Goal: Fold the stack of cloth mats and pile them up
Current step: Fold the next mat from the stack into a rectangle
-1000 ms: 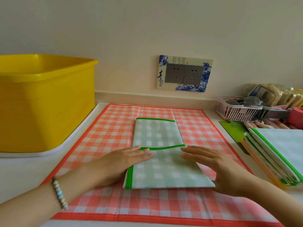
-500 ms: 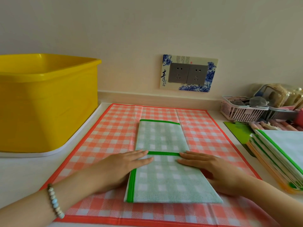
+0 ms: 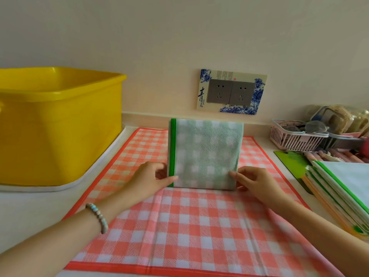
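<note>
A green checked cloth mat (image 3: 205, 152), folded into a small square with a green border on its left side, is raised off the counter and faces me. My left hand (image 3: 153, 176) pinches its lower left corner and my right hand (image 3: 251, 180) pinches its lower right corner. Below it an orange checked mat (image 3: 179, 226) lies spread flat on the counter. A pile of folded mats (image 3: 343, 196) with green and orange edges rests at the right edge.
A large yellow tub (image 3: 60, 124) stands on a white tray at the left. A pink basket (image 3: 295, 136) and packets crowd the back right corner, with a green board (image 3: 289, 162) in front. A double wall socket (image 3: 229, 92) is on the wall behind.
The green mat lay flat with both palms pressing it; its near half has been folded over, and both hands now grip its lower corners with the mat raised.
</note>
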